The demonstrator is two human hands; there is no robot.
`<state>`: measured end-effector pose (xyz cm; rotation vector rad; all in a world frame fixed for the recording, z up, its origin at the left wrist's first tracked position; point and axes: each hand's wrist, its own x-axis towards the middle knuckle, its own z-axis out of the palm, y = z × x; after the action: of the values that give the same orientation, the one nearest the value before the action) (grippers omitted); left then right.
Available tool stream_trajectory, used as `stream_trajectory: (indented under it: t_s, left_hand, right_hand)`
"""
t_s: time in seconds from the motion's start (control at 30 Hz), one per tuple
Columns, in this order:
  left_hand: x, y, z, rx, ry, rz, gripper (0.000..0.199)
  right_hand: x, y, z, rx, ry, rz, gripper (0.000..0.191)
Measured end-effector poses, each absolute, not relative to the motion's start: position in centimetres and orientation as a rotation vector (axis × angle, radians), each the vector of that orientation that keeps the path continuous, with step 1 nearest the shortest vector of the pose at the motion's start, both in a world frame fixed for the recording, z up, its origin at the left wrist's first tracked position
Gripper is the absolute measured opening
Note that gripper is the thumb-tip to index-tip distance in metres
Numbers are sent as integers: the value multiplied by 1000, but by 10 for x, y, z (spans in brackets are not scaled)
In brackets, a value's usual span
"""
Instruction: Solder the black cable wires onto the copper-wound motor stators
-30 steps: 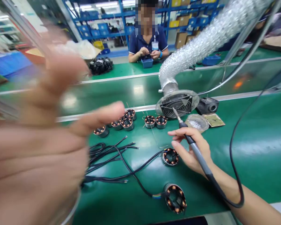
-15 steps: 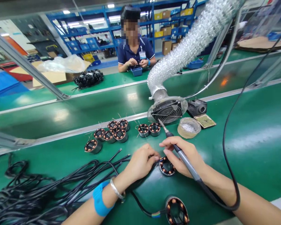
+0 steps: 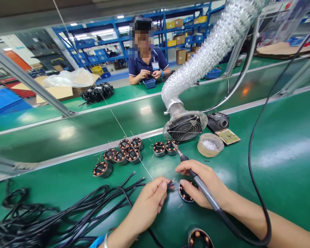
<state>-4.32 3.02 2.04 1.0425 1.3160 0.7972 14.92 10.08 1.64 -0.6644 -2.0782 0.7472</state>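
Note:
My left hand (image 3: 151,199) pinches the end of a black cable (image 3: 169,184), with coloured wire tips poking out beyond the fingers. A thin silvery wire (image 3: 124,132) runs down from above to this hand. In my right hand (image 3: 209,177) is a soldering iron (image 3: 205,189), its tip pointing up and away, in front of a stator (image 3: 171,148) at the back. Under the right fingers lies another stator with copper windings (image 3: 182,193), partly hidden; the cable end is apart from it. A further stator (image 3: 189,237) is cut off by the bottom edge.
Several stators (image 3: 121,157) stand at the back left. Black cables (image 3: 74,220) cover the left bench. A fume extractor (image 3: 187,128), a tub of silvery bits (image 3: 209,151) and an iron stand (image 3: 218,120) are behind. Across the bench sits a co-worker (image 3: 147,65).
My left hand has drawn back from the stator, down and left, and the cable's coloured tips now show. The soldering iron stays in my right hand. The view has shifted slightly.

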Motion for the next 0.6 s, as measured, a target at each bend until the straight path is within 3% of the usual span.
stream_trajectory:
  t_s: [0.13,0.37,0.6]
  left_hand:
    - [-45,30,25,971,1270,741,48]
    - [-42,27,33,1365,1433,744,32]
    - [-39,24,40,1579,1492,619,28]
  right_hand:
    - [153,103,14,-668,-2195,758,40]
    - [155,109,29,-578,-2239,856,41]
    - [133,105,39,-395,-2208,722,21]
